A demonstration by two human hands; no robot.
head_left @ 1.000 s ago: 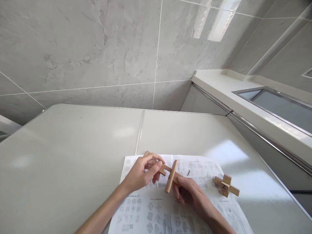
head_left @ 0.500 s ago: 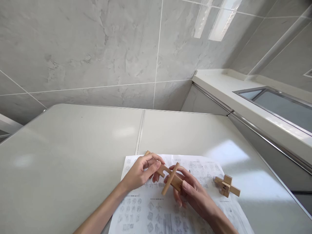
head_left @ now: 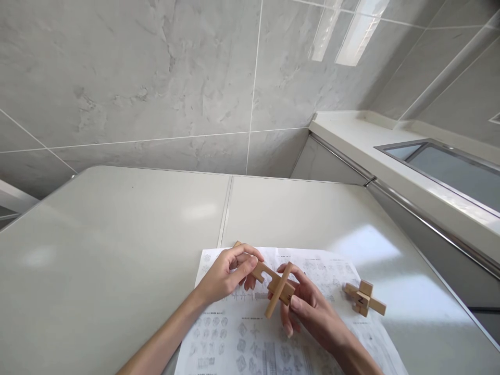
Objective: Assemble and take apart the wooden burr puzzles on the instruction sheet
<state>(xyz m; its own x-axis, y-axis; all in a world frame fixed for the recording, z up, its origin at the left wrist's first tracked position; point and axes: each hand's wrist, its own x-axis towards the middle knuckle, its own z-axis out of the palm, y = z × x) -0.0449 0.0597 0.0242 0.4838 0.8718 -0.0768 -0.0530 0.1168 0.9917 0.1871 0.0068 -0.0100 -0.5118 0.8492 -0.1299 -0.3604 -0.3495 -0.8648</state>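
Both hands are up off the paper with two pieces of a wooden puzzle between them. The left hand [head_left: 223, 276] is closed on the far end of a long notched bar [head_left: 260, 271], thumb on top and fingertips underneath, and that bar slants down toward the right hand [head_left: 312, 311]. The right hand pinches the bar's near end, where a dark letter is printed. Its thumb lies along the side and its fingers curl behind a second stick [head_left: 275, 303] that crosses the bar.

The crossing stick is what has changed. A second ago it stood nearer the middle of the bar, with the right hand lower and mostly beneath it. Now it sits closer to the lettered end and leans further over, its top tipped to the right, and the right hand has come up around the joint. To my eye the stick is being worked along the bar's cut-outs and has not locked in anywhere. I cannot tell whether it is seated in a notch.

Under the hands lies a printed sheet of puzzle diagrams [head_left: 250, 344] on the pale desk [head_left: 117, 234]. An assembled wooden cross puzzle [head_left: 363, 298] rests on the sheet's right edge, well clear of the right hand and not moved.
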